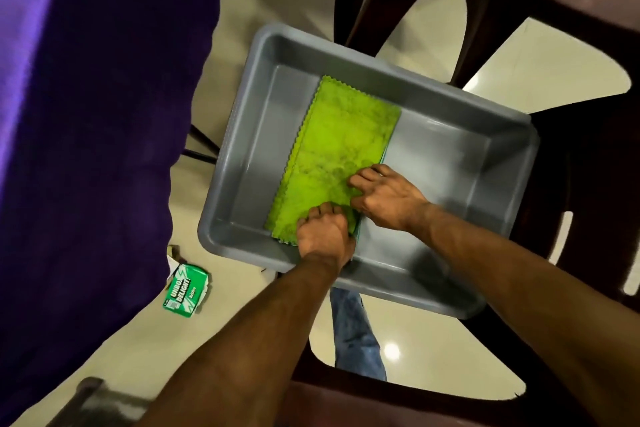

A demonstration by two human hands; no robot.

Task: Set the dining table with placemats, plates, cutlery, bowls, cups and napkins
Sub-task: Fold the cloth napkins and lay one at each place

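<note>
Green napkin [341, 149], two hands [323, 230] [388, 199], one tub [446, 139]

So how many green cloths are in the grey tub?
1 on top: a green cloth lying in the grey tub, under both hands. A teal edge beneath hints at another, mostly hidden.

Two bare forearms reach in from the bottom edge, no sleeves showing anywhere along them; the left hand [323, 230] is bare, no ring, no watch; the right hand [388, 199] likewise unadorned at the wrist; below, a leg in faded blue denim jeans [358, 333] shows.
</note>
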